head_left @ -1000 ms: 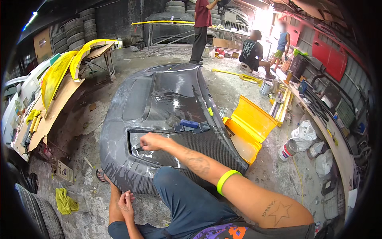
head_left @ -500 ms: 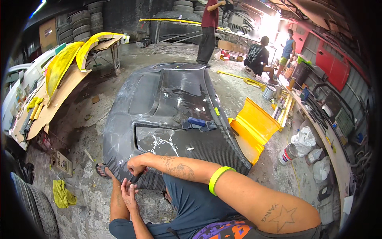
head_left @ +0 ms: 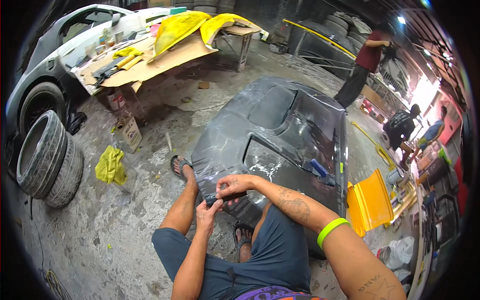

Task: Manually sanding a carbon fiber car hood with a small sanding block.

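Observation:
A black car hood [head_left: 225,132] with whitish smears and bare carbon-weave patches lies in front of me. Over its near left edge, my left hand [head_left: 205,215] pinches the left end of a small dark strip, which looks like sandpaper [head_left: 212,199]. Just above, my right hand [head_left: 231,186] has its fingers closed at the strip's other side, partly covering it. On the right part of the hood rests a blue sanding block [head_left: 318,168], with dark pieces of sheet beside it.
A yellow panel [head_left: 370,202] stands right of the hood. At left are stacked tyres [head_left: 47,162], a yellow cloth [head_left: 111,165] and a can [head_left: 127,134]. Behind, a cardboard-topped table [head_left: 145,70] bears yellow parts. Several people are at the far right.
The view has swung left, bringing the tyres and the table further in. My hands have come together higher up, and the dark strip between them now shows clearly.

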The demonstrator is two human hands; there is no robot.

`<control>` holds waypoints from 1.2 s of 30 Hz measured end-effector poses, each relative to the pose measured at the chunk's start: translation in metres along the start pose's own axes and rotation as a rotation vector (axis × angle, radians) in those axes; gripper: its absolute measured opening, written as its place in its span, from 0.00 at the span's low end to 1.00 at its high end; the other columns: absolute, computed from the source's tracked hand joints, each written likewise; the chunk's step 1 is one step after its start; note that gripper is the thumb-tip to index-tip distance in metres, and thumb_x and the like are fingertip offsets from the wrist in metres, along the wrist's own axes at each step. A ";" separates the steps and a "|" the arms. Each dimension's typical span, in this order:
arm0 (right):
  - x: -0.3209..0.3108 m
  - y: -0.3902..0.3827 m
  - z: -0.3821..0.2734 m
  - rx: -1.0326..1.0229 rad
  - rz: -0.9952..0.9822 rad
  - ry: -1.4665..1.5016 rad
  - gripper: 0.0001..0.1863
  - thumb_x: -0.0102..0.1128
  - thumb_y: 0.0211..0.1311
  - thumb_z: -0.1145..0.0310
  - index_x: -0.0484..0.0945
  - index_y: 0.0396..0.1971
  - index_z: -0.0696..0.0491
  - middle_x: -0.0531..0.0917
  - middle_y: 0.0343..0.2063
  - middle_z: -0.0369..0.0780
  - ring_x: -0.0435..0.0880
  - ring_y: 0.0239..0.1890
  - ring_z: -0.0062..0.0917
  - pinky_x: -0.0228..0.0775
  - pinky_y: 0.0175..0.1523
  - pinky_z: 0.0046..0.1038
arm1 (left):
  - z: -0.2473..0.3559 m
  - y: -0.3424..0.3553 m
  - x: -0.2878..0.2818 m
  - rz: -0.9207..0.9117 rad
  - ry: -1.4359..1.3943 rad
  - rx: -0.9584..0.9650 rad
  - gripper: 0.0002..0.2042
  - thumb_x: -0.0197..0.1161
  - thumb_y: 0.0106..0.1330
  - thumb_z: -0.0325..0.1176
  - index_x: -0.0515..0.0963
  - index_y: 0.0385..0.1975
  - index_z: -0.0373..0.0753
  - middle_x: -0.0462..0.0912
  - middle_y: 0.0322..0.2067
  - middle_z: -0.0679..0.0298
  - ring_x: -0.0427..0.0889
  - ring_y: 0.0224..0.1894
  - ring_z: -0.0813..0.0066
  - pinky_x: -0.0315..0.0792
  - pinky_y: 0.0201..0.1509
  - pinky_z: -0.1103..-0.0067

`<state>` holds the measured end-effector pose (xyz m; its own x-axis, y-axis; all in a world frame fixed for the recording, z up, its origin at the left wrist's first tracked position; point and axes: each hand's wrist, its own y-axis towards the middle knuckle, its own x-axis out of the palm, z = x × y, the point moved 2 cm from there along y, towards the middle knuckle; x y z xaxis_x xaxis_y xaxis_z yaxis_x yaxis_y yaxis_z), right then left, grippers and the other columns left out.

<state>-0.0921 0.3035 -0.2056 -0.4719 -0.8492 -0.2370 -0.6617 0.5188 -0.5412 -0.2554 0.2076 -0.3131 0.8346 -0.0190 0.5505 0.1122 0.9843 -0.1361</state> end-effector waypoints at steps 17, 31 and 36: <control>-0.004 0.008 0.004 -0.277 0.220 -0.372 0.20 0.77 0.60 0.53 0.85 0.36 0.55 0.85 0.27 0.35 0.81 0.32 0.21 0.73 0.40 0.29 | -0.006 0.003 0.003 0.068 -0.204 0.013 0.17 0.68 0.69 0.25 0.76 0.56 0.34 0.86 0.49 0.60 0.86 0.49 0.70 0.85 0.47 0.72; -0.002 -0.002 0.004 -0.075 0.272 0.018 0.12 0.76 0.65 0.66 0.80 0.36 0.57 0.84 0.28 0.33 0.83 0.32 0.16 0.74 0.37 0.21 | -0.009 -0.003 0.009 0.000 -0.202 0.099 0.21 0.75 0.67 0.30 0.76 0.56 0.36 0.85 0.45 0.67 0.82 0.44 0.80 0.76 0.47 0.80; -0.011 -0.008 -0.003 -0.157 0.312 0.325 0.09 0.72 0.66 0.70 0.78 0.38 0.51 0.84 0.32 0.31 0.85 0.35 0.17 0.76 0.43 0.22 | -0.009 0.006 0.001 0.073 -0.177 0.095 0.18 0.72 0.71 0.40 0.78 0.53 0.37 0.84 0.42 0.71 0.80 0.43 0.84 0.71 0.46 0.83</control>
<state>-0.0829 0.3087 -0.1964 -0.8035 -0.5884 -0.0904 -0.5275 0.7741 -0.3501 -0.2496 0.2117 -0.3207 0.7302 0.0760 0.6790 -0.0033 0.9942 -0.1077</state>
